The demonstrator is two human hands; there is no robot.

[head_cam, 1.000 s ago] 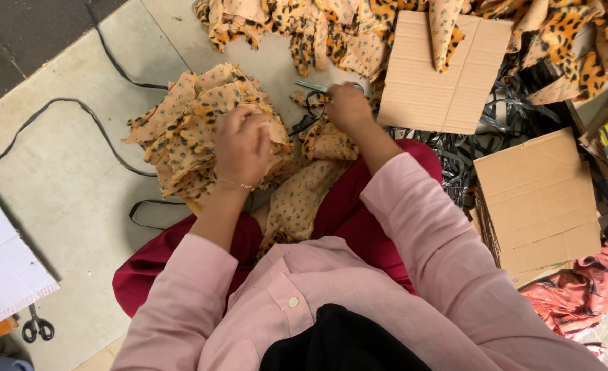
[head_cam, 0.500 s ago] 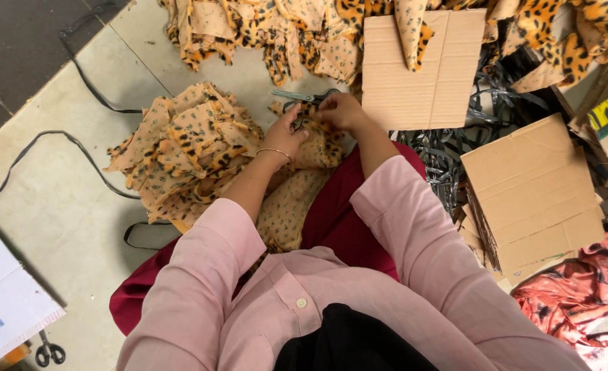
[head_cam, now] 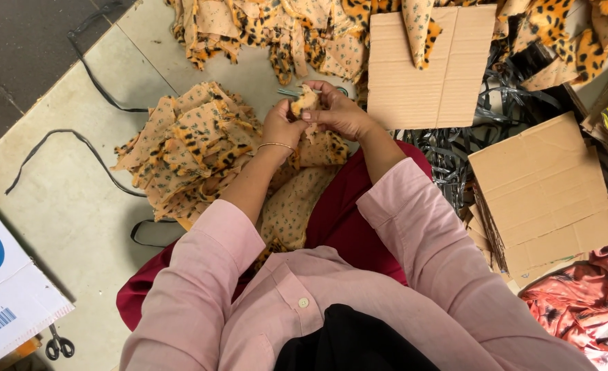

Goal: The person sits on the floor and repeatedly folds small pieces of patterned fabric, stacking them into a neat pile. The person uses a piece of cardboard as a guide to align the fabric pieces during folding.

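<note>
My left hand (head_cam: 281, 128) and my right hand (head_cam: 337, 112) meet in front of me, both pinching one small leopard-print fabric piece (head_cam: 305, 102). A gold bangle circles my left wrist. Left of my hands lies a heap of cut leopard-print pieces (head_cam: 191, 148) on the pale floor. More printed cloth (head_cam: 297, 206) drapes over my dark red lap. Just beyond my fingers, part of a pair of scissors (head_cam: 290, 92) shows on the floor.
A flat cardboard sheet (head_cam: 430, 69) lies ahead to the right, with a stack of cardboard (head_cam: 543, 189) at the right. More leopard cloth (head_cam: 263, 31) is piled at the top. Black straps (head_cam: 77, 141) trail on the floor; a printed box (head_cam: 5, 288) and small scissors (head_cam: 59, 345) sit at lower left.
My left hand left the heap of pieces and came across to join my right hand. Both now hold a small fabric piece raised between them.
</note>
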